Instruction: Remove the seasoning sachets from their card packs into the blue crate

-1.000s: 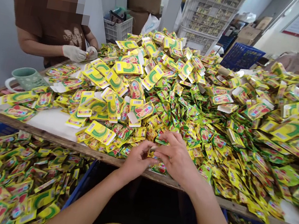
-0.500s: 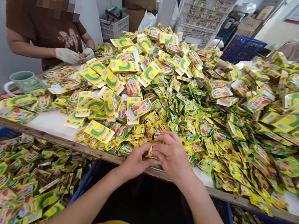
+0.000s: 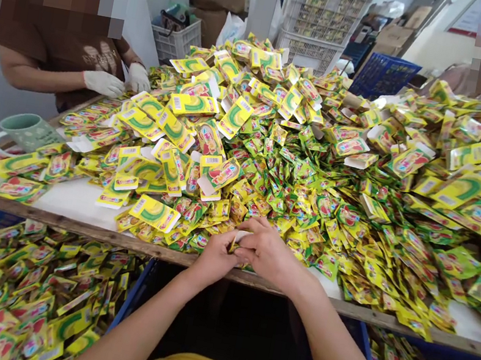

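At the table's front edge my left hand [image 3: 214, 257] and my right hand [image 3: 269, 252] meet, fingers closed around a small carton [image 3: 240, 236]. Only a pale flap and a sliver of that carton show; my fingers cover the rest. Just beyond my hands lies a heap of small yellow-green foil sachets [image 3: 285, 188]. Flat yellow cartons with green bands, some with white flaps sticking out, are piled to the left, such as the carton [image 3: 154, 213] near my left hand.
A person in gloves [image 3: 103, 83] works at the left side. A green mug [image 3: 28, 130] stands on the wooden-edged table [image 3: 92, 203]. Blue crates [image 3: 131, 297] of filled packs sit below the edge. Stacked white crates [image 3: 318, 20] and another person are behind.
My fingers have shifted slightly around the carton, and its pale flap now shows between them. The view has shifted a little. The other person's gloved hands have moved slightly.
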A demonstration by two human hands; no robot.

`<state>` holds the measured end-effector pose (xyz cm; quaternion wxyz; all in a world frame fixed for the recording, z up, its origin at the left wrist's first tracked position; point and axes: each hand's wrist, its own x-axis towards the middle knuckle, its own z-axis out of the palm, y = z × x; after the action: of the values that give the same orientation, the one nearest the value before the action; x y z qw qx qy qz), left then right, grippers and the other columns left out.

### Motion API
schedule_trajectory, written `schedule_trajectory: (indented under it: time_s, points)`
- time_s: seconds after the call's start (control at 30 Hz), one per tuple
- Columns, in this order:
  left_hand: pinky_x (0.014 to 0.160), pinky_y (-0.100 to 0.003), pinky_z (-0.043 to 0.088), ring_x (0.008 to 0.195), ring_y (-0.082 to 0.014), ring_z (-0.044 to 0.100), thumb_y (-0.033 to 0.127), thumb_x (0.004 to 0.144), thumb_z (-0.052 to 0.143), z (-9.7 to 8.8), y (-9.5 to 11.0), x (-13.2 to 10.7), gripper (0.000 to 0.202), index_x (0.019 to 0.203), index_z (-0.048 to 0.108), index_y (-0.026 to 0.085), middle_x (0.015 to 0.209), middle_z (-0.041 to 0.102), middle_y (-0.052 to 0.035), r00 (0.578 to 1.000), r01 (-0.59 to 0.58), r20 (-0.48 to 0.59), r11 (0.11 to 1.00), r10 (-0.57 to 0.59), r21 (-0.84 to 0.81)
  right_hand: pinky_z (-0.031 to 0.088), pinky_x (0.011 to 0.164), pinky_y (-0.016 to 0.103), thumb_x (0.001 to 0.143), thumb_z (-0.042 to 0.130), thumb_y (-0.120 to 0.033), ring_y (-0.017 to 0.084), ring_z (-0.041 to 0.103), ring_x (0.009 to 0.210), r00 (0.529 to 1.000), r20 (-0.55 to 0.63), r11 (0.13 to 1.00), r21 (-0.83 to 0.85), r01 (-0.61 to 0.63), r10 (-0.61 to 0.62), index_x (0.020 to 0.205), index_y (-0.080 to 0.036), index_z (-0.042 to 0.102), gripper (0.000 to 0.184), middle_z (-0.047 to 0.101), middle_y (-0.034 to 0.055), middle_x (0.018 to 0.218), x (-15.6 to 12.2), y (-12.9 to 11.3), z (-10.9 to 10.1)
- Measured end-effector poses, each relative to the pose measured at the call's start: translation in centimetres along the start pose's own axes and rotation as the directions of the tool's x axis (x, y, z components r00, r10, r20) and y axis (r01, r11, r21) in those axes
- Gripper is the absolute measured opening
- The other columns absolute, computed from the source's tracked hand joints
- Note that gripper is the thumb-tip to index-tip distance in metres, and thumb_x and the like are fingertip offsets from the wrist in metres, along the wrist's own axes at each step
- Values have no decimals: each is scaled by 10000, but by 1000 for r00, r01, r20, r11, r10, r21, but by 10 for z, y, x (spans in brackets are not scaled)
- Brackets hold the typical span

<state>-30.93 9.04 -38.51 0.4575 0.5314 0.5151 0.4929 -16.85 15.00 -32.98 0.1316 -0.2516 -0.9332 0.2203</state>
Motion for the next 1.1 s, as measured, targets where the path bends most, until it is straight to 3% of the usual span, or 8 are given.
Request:
schedule_trajectory:
  time_s: [0.1,0.2,0.27,0.4,0.6,0.73,0.9,1.1]
  points:
    - [779,-268,454,845,-191,602,176,683,713,-2,0,3,264,940,674,128,899,695,-27,1000,12,-9,996,-13,-93,438,891,399,851,614,-187,221,532,1004,990,-137,993,120,-22,39,757,-203,716,140,630,79,1008,-3,4,1]
    - [903,-306,441,998,-218,599,313,806,651,-6,1,0,333,1098,651,153,1069,687,-59,999,24,30,982,-18,-189,489,762,350,848,622,-278,195,585,859,850,-380,862,484,-153,364,935,-211,714,143,656,72,944,-16,8,10]
    - [1025,-328,373,1154,-219,547,357,904,516,-9,3,-5,352,1187,630,182,1211,644,-63,996,47,86,966,-26,-254,477,576,286,814,659,-354,153,565,647,758,-274,629,745,-221,592,929,-192,709,205,651,47,783,-25,9,21]
    - [1079,-350,330,1206,-231,529,279,867,564,-10,10,-9,303,1129,681,179,1212,658,-66,984,152,148,907,-101,-394,376,428,214,723,748,-368,77,449,462,755,-2,276,931,-237,656,855,-179,721,232,616,6,662,-31,4,40]
    - [901,-314,473,932,-195,648,251,755,700,-6,12,-3,187,916,734,165,950,735,-58,973,139,-108,897,-202,-420,439,474,207,809,664,-364,75,494,544,772,-185,430,894,-125,609,960,-238,759,218,668,42,885,-24,-1,39]
    - [849,-282,496,911,-184,654,294,748,727,-9,5,-3,233,960,743,197,963,739,-44,970,49,-227,982,-90,-180,505,516,227,719,745,-371,115,562,589,709,-155,355,924,-143,688,882,-217,764,226,675,24,736,-21,-6,39]
    - [724,-234,499,792,-145,638,302,807,673,-10,0,2,178,943,712,194,863,712,-21,976,-62,-210,998,63,15,503,453,238,638,784,-361,120,554,496,620,-172,324,935,-140,765,771,-184,746,225,629,-3,600,-13,-11,41]
    - [774,-250,506,853,-152,642,235,826,654,-16,4,8,87,876,705,186,890,698,-37,968,-233,-71,968,240,93,503,429,248,636,761,-347,145,584,504,623,-158,331,928,-172,766,715,-181,720,189,624,0,581,-12,-5,42]
